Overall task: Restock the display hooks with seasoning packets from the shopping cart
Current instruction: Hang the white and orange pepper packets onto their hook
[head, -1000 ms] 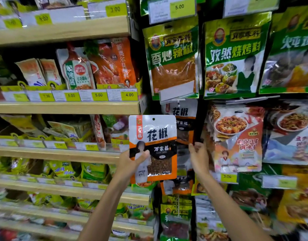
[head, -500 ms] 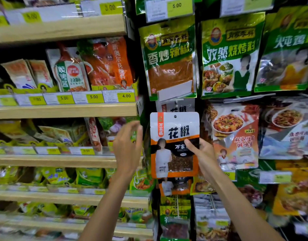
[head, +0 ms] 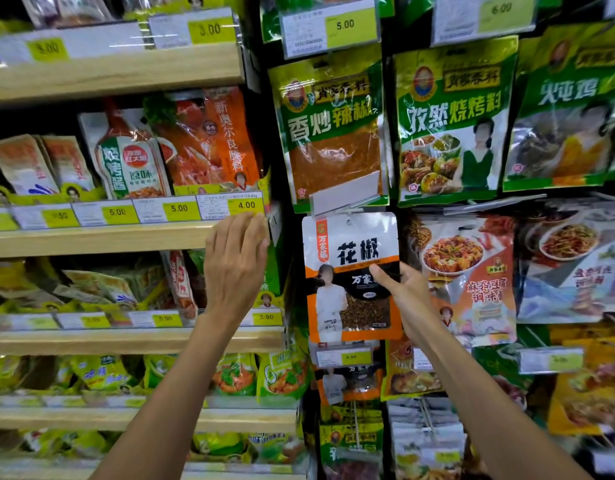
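Hanging one packet is the step in hand. The right hand [head: 411,303] has a firm grip on the orange, white and black plastic seasoning packet [head: 351,271], thumb on the front near its right edge and fingers behind. It holds the packet upright against the hook column, with the round hang hole [head: 349,222] just beneath the clear plastic tag holder [head: 344,192]. Whether the hole is on the hook cannot be determined, as the hook is hidden behind that holder. The left hand [head: 235,261] grips nothing; its fingers are relaxed before the light wooden shelf [head: 101,239], near the yellow 4.00 price label [head: 246,205]. Recommended: use the free hand to tip the holder up, keep the packet square, slide it fully back and release only once it hangs freely. A skewed push would likely crease the header. A green chilli-powder pouch [head: 328,129] hangs directly above and a red-and-white sauce-mix packet [head: 465,271] just beside on the right. Tiers of stocked shelving fill the left. No shopping cart is in view.
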`<state>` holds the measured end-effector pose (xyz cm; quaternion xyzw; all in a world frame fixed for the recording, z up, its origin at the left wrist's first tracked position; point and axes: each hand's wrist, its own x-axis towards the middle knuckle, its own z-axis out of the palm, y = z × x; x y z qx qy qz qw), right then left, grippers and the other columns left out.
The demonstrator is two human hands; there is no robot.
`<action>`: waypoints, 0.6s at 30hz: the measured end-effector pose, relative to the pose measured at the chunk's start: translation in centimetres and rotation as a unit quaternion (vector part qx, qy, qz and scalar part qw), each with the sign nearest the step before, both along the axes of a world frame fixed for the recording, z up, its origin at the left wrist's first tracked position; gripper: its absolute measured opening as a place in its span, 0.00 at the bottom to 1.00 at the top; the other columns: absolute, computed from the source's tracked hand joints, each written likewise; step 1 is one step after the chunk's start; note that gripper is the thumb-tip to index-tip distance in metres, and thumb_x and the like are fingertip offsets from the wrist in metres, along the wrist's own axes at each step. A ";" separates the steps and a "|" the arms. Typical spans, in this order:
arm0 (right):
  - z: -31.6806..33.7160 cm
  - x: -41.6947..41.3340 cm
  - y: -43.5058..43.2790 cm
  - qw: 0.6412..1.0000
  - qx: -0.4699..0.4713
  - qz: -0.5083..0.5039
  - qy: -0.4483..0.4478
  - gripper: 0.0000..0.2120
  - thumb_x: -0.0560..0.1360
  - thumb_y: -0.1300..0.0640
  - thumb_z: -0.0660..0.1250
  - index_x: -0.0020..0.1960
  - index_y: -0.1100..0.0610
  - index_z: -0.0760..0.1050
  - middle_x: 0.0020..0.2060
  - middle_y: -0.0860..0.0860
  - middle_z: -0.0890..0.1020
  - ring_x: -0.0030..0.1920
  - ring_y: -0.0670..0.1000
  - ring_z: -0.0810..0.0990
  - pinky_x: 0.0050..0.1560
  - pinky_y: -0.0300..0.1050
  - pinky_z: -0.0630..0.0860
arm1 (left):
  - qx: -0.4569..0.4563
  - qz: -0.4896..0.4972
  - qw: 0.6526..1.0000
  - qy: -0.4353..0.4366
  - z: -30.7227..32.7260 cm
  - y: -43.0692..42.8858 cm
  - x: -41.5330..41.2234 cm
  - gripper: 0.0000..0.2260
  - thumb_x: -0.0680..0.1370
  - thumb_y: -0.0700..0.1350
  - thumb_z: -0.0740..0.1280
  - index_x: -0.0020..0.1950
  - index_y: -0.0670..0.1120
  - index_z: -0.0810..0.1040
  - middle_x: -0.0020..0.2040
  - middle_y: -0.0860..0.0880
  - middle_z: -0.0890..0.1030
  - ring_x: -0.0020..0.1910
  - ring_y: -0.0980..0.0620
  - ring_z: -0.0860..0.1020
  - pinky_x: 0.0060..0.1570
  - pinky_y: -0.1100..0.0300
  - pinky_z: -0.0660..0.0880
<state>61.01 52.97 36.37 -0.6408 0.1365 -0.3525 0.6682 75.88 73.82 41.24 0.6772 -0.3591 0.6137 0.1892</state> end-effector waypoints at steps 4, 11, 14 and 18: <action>-0.1 0.6 -0.2 1.000 -0.004 -0.017 0.018 0.07 0.75 0.55 0.69 0.50 0.58 0.80 0.47 0.53 0.84 0.49 0.48 0.82 0.49 0.40 0.76 | 0.001 -0.009 1.000 0.004 -0.1 0.0 0.1 0.13 0.81 0.42 0.60 0.62 0.38 0.75 0.57 0.38 0.79 0.59 0.44 0.71 0.61 0.49 0.67; 0.7 3.8 -1.4 0.997 -0.011 -0.047 0.052 0.07 0.76 0.56 0.68 0.49 0.59 0.79 0.46 0.54 0.83 0.51 0.53 0.81 0.56 0.51 0.77 | 0.000 -0.022 1.000 0.010 0.0 0.1 0.3 0.13 0.81 0.43 0.60 0.63 0.39 0.74 0.58 0.39 0.78 0.60 0.45 0.70 0.62 0.50 0.65; 0.9 5.7 -2.3 0.996 0.001 -0.072 0.057 0.09 0.76 0.56 0.69 0.52 0.61 0.78 0.49 0.56 0.83 0.54 0.56 0.80 0.57 0.53 0.76 | 0.005 -0.027 1.000 0.013 0.0 0.3 0.3 0.13 0.81 0.43 0.59 0.63 0.40 0.73 0.58 0.39 0.78 0.60 0.45 0.70 0.62 0.50 0.65; 1.2 7.5 -3.1 0.991 -0.015 -0.102 0.085 0.15 0.76 0.56 0.68 0.61 0.62 0.75 0.57 0.57 0.80 0.59 0.57 0.78 0.60 0.51 0.74 | 0.006 -0.032 0.999 0.027 0.2 0.3 -0.2 0.13 0.81 0.43 0.60 0.63 0.40 0.73 0.58 0.39 0.78 0.60 0.45 0.70 0.62 0.49 0.65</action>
